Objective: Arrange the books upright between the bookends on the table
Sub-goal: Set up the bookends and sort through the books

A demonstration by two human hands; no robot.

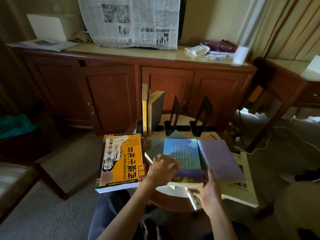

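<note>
The person sits at a small round tabletop in front of a wooden sideboard; at its far edge two books stand upright, a yellow-spined book and just beside it a dark-covered book; to their right stand two black bookends, the second a little apart from the first.

Nearer, a thick orange book lies flat at the left, hanging over the tabletop's edge; in the middle lies a blue-covered book on top of other books, and beside it a lavender book lies tilted.

The left hand lies on the left edge of the blue-covered book, fingers bent over the edge, its grip closed round that edge; the right hand is at the near corner between the blue and lavender books, fingers curled at the stack's lower edge, though I cannot tell which book its grip takes.

A newspaper hangs over the sideboard's back.
</note>
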